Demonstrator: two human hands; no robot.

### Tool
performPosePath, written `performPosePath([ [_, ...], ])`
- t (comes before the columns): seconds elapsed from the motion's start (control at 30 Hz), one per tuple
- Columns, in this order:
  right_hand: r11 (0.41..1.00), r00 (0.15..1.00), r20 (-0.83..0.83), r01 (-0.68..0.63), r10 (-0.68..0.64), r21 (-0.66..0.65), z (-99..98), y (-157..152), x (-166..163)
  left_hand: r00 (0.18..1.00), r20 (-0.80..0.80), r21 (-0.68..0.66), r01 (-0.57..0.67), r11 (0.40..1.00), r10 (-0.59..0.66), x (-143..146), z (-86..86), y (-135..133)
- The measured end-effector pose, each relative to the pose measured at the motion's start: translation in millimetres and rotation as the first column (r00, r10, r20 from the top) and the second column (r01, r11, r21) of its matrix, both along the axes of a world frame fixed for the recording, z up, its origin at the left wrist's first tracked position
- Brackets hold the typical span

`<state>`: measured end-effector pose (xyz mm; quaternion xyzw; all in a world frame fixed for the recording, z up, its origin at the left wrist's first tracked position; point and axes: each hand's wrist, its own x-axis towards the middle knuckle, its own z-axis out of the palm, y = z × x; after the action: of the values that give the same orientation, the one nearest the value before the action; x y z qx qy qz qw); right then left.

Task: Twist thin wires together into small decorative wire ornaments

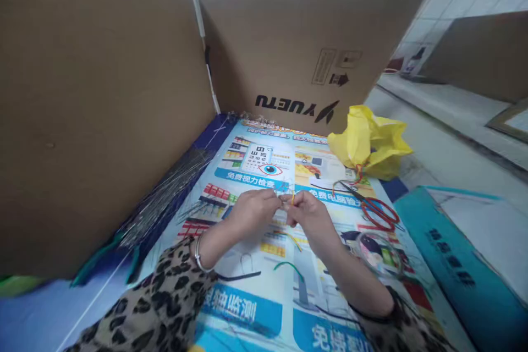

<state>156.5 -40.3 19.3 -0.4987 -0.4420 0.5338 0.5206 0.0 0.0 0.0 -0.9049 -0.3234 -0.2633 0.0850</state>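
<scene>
Left hand [256,210] and right hand [310,215], both pinching one thin yellow strand [293,197], seemingly mid-work; one curved green strand [290,264], loose, apparently unused.

Wires [163,198] left, scissors [364,200] right on poster [272,256], cardboard [284,38] behind

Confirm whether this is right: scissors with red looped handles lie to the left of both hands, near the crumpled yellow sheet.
Not left: the head view shows the scissors with red looped handles right of both left hand and right hand, near the crumpled yellow sheet.
</scene>
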Motion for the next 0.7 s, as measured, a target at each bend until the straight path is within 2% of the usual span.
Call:
performPosePath([
  [0.17,0.999,1.0,-0.016,0.009,-0.009,0.033,-2.4,0,0,0.996,-0.091,0.109,0.034,0.993,-0.024,-3,4.9,1],
  [0.3,1.0,0.999,-0.024,-0.022,0.022,0.019,-11.8,2,0,0.986,-0.161,0.166,0.066,0.984,-0.039,-7,0.8,4],
  [0.57,0.998,0.998,0.058,-0.023,0.027,-0.06,-22.4,4,-2,0.979,-0.201,0.044,0.034,0.998,-0.024,-5,-13.2,4],
  [0.7,0.999,0.989,0.148,-0.021,0.028,-0.046,-29.8,4,-1,0.975,-0.222,-0.029,0.013,0.999,-0.019,-3,-15.9,1],
])
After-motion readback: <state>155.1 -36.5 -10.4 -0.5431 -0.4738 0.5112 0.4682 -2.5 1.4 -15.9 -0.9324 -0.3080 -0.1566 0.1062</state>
